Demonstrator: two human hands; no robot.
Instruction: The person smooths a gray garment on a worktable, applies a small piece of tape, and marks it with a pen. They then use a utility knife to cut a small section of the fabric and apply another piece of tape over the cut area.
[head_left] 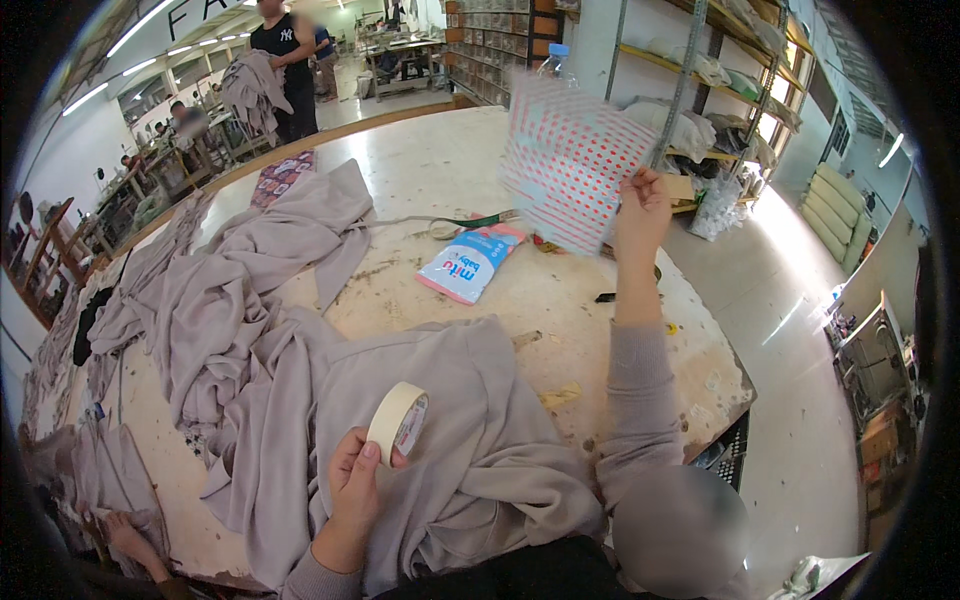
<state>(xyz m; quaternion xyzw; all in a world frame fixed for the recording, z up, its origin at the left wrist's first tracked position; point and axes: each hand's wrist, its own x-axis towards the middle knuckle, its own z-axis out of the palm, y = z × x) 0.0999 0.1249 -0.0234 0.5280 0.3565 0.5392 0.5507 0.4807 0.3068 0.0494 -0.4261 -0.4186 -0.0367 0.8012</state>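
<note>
The right hand [643, 205] pinched the edge of a red-dotted sheet [568, 165], seemingly light, limp and best taken by its border, above the table [440, 150], while the left hand [355, 480] clasped a tape roll [389, 417], probably firm, over the grey cloth [440, 365].

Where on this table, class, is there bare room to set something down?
The largest bare patch of table lies beyond the blue-and-pink packet, between the grey cloth and, as seen here, the red-dotted sheet in the right hand. A smaller, scuffed patch separates cloth and packet. Cloth crowds the left and near sides.
</note>
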